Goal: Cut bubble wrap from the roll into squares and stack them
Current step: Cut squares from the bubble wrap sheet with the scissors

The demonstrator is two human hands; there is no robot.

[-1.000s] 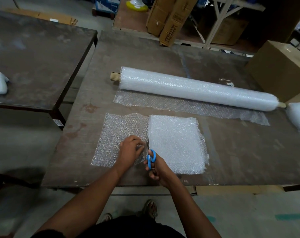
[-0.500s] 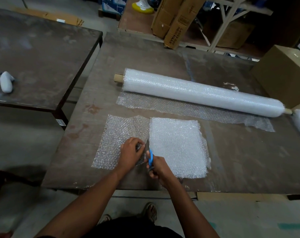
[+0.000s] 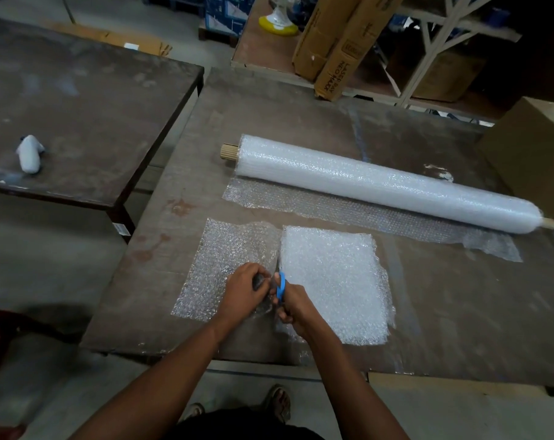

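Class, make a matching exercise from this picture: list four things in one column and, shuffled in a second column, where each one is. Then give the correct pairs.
Column 1
1. bubble wrap roll
2. scissors
3. stack of cut squares
4. single thin sheet

Column 2
A. gripped in the right hand
B. lying across the far side of the table
C. under the left hand
D. just right of the scissors

Pairs: 1-B, 2-A, 3-D, 4-C
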